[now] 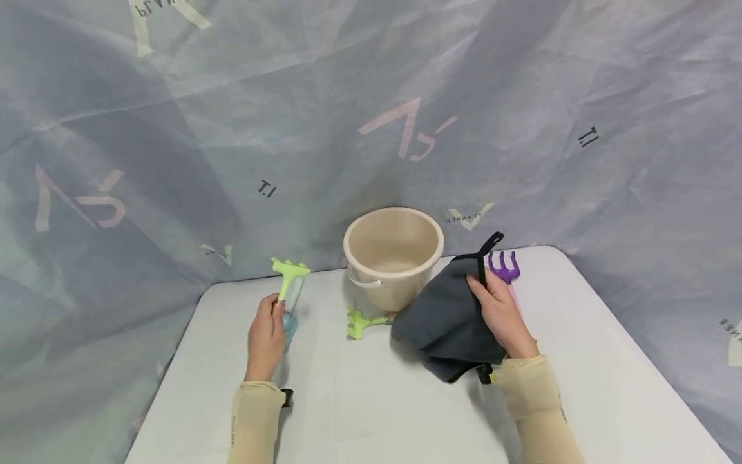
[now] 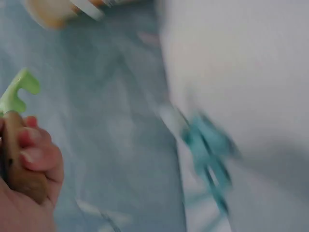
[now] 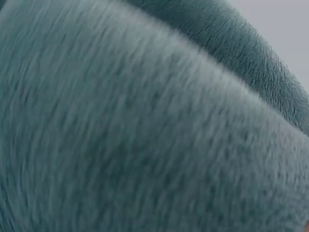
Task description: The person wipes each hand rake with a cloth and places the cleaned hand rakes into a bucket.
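My left hand (image 1: 266, 338) grips the wooden handle of a small green hand rake (image 1: 288, 269), lifted with its tines up at the table's left side. In the left wrist view, curled fingers (image 2: 38, 157) wrap the brown handle. Beneath lies a teal-handled tool (image 1: 290, 325) with a pale blade, blurred in the left wrist view. To the right of the bucket, my right hand (image 1: 505, 314) pinches a dark grey cloth (image 1: 449, 316) by its black-trimmed edge, near a black hanging loop. The cloth hangs in folds and its fuzzy pile (image 3: 145, 125) fills most of the right wrist view.
A beige bucket (image 1: 393, 290) with a white handle stands at the table's back edge. In front of it lies a second green hand rake (image 1: 361, 323), partly hidden. A purple hand fork (image 1: 504, 269) with a pink handle lies behind my right hand. Grey sheeting (image 1: 313, 129) hangs behind the table.
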Action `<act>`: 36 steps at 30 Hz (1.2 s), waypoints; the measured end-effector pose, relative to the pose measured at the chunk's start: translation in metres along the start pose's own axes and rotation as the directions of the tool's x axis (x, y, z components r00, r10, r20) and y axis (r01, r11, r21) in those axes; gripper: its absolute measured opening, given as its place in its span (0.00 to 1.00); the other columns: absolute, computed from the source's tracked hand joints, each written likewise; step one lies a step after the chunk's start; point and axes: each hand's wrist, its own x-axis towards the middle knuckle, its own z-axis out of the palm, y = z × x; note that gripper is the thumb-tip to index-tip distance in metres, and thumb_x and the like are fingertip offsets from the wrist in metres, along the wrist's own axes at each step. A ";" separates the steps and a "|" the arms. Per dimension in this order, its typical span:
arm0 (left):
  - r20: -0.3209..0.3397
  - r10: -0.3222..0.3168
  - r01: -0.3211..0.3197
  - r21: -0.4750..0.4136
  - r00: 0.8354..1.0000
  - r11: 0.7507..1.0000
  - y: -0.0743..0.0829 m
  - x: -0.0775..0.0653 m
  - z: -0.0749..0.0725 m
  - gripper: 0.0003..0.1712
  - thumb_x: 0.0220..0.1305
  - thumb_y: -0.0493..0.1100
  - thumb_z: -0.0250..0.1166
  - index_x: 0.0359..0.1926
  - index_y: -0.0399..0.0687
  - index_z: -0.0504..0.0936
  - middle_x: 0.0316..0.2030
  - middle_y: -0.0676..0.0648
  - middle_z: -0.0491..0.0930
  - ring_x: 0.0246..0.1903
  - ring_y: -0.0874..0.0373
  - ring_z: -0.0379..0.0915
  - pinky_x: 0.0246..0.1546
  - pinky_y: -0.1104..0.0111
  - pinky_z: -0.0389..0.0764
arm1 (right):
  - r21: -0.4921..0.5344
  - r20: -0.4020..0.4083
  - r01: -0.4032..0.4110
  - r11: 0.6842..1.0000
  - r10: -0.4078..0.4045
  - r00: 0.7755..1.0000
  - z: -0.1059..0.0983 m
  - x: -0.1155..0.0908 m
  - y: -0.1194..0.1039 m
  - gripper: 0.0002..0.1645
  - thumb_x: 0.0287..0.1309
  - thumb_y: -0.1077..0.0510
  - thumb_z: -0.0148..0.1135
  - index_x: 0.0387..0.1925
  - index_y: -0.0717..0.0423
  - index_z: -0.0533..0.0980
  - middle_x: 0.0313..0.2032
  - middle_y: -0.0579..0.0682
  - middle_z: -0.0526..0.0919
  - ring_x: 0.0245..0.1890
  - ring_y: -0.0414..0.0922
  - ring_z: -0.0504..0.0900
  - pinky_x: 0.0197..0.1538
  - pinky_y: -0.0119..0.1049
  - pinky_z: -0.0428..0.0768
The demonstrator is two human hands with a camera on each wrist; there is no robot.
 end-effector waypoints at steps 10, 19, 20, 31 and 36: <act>0.246 0.106 -0.006 -0.375 0.964 0.927 0.060 -0.019 0.037 0.12 0.77 0.42 0.48 0.37 0.45 0.75 0.18 0.51 0.68 0.15 0.64 0.61 0.14 0.72 0.66 | -0.444 0.203 0.300 0.844 -0.232 0.951 0.005 0.002 0.002 0.13 0.46 0.74 0.62 0.34 0.60 0.82 0.36 0.53 0.78 0.41 0.48 0.70 0.44 0.45 0.71; 0.198 0.143 -0.093 -0.241 0.970 0.966 0.059 -0.022 0.047 0.11 0.76 0.44 0.51 0.38 0.45 0.76 0.17 0.54 0.66 0.15 0.65 0.58 0.15 0.73 0.63 | -0.779 -0.078 0.253 0.574 -0.489 0.869 0.001 0.003 0.003 0.10 0.34 0.75 0.71 0.21 0.59 0.84 0.30 0.53 0.83 0.21 0.49 0.79 0.20 0.48 0.75; 0.190 0.142 -0.096 -0.234 0.971 0.967 0.059 -0.022 0.048 0.10 0.76 0.44 0.52 0.38 0.46 0.76 0.17 0.54 0.66 0.15 0.65 0.58 0.15 0.73 0.63 | -0.766 -0.105 0.238 0.597 -0.481 0.870 0.001 0.003 0.002 0.10 0.37 0.74 0.70 0.23 0.58 0.84 0.31 0.53 0.84 0.21 0.49 0.79 0.20 0.48 0.75; 0.222 0.113 -0.056 -0.249 0.968 0.967 0.064 -0.023 0.050 0.10 0.76 0.46 0.52 0.37 0.50 0.76 0.17 0.55 0.67 0.16 0.65 0.59 0.16 0.72 0.64 | -0.178 -0.136 0.428 0.886 -0.453 0.881 0.020 0.006 0.004 0.15 0.37 0.77 0.74 0.31 0.62 0.83 0.42 0.60 0.79 0.46 0.46 0.75 0.52 0.24 0.74; 0.221 0.153 -0.077 -0.320 0.963 0.944 0.076 -0.025 0.049 0.08 0.74 0.41 0.53 0.37 0.47 0.76 0.18 0.54 0.68 0.17 0.66 0.60 0.16 0.73 0.65 | 0.168 -0.003 0.357 0.919 -0.361 0.932 0.049 0.002 0.001 0.16 0.49 0.82 0.61 0.41 0.70 0.79 0.47 0.65 0.73 0.51 0.46 0.74 0.54 0.23 0.76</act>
